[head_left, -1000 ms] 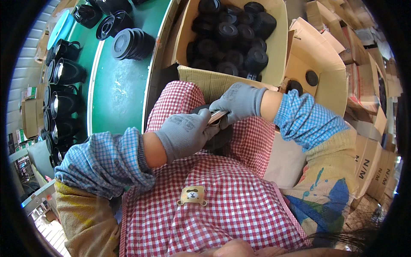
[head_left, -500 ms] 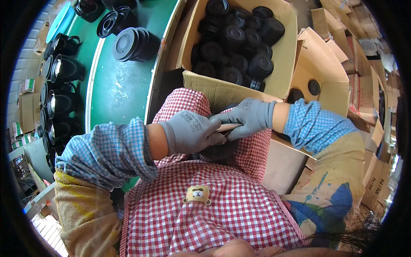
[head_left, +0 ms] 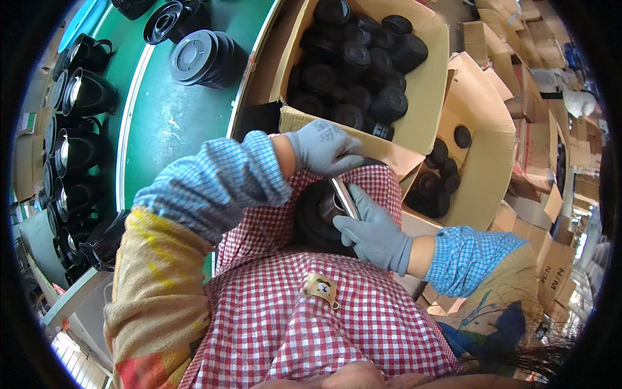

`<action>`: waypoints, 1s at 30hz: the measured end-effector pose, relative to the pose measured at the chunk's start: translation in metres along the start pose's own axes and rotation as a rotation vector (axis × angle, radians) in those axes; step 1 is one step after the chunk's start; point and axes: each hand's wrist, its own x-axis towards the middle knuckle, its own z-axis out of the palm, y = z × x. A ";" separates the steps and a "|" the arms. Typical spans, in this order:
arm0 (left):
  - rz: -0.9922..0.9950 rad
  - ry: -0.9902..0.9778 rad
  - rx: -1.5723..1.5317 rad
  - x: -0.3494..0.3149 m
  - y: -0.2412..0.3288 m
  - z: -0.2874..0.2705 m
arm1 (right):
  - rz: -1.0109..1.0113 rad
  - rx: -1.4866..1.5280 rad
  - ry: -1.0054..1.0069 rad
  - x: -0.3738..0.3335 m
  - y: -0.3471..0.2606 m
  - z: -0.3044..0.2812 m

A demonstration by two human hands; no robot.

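Note:
Over my lap, my right hand (head_left: 374, 232), in a grey glove, is closed round a slim silvery metal tool (head_left: 345, 198); its exact kind does not show. Below the tool a black round plastic part (head_left: 311, 217) rests on my red checked apron, partly covered by the hand. My left hand (head_left: 326, 148), gloved in grey too, is farther out near the carton's front flap. Its fingers are bent and drawn together, and a dark edge shows beside the fingertips. Whatever they may hold is hidden.
A large carton (head_left: 414, 139) of black round parts stands ahead, with a second carton (head_left: 489, 139) holding several more at its right. On the green table (head_left: 172, 123) at left are a stack of black discs (head_left: 194, 58) and a row of black mugs (head_left: 87, 94).
My hands were together round the metal tool and have parted. The left moved away from me; the right came nearer with the tool. More of the black part in my lap shows.

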 end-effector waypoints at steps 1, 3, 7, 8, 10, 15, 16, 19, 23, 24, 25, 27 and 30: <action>0.025 0.022 -0.011 0.008 -0.004 0.003 | -0.003 0.008 0.076 -0.002 -0.002 0.007; -0.043 0.001 -0.008 0.019 -0.006 0.004 | 0.061 -0.046 0.121 -0.002 -0.011 0.009; -0.022 0.441 0.058 -0.015 0.013 -0.010 | -0.046 -0.173 -0.031 0.009 -0.020 -0.025; 0.140 0.659 0.254 -0.027 0.010 -0.011 | -0.133 -0.162 0.008 0.003 -0.019 -0.025; 0.187 0.826 0.364 -0.078 0.028 -0.028 | -0.259 -0.181 0.090 -0.018 -0.024 -0.032; 0.495 0.249 0.589 -0.172 0.077 0.030 | -0.571 0.116 0.401 -0.011 0.036 -0.097; 0.512 0.155 0.668 -0.182 0.081 0.046 | -0.548 0.120 0.407 -0.014 0.042 -0.093; 0.489 0.026 0.704 -0.188 0.081 0.081 | -0.553 0.109 0.381 -0.020 0.061 -0.077; 0.401 -0.097 0.716 -0.181 0.075 0.100 | -0.593 0.181 0.413 -0.032 0.076 -0.084; 0.386 -0.107 0.700 -0.179 0.071 0.100 | -0.593 0.191 0.438 -0.036 0.078 -0.084; 0.429 -0.027 0.807 -0.176 0.066 0.102 | -0.577 0.198 0.444 -0.038 0.083 -0.088; 0.424 -0.059 0.819 -0.174 0.064 0.093 | -0.604 0.244 0.423 -0.046 0.089 -0.087; 0.420 0.025 0.821 -0.160 0.065 0.092 | -0.600 0.253 0.392 -0.049 0.102 -0.092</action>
